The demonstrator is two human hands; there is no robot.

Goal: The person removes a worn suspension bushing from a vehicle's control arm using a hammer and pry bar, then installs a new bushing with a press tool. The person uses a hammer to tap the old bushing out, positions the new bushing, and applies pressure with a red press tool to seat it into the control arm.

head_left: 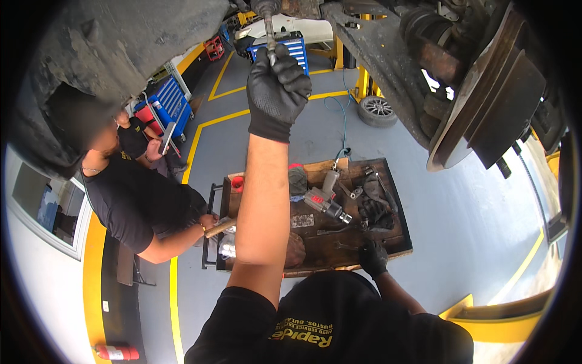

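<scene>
One rod [269, 31], near-vertical in view

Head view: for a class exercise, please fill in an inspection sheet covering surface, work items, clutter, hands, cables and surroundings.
Surface: wooden-topped cart, darkly marked.
Work items: metal rod beneath the vehicle; impact wrench on the cart.
Clutter: crumpled dark fabric and red cup on the cart.
Hands: both gloved; left hand has its fingers around the rod; right hand is at the cart's near edge, grip unclear.
Cables: teal air hose runs to the impact wrench.
Surroundings: co-worker left of the cart; alloy wheel on the floor; fire extinguisher lower left.
</scene>
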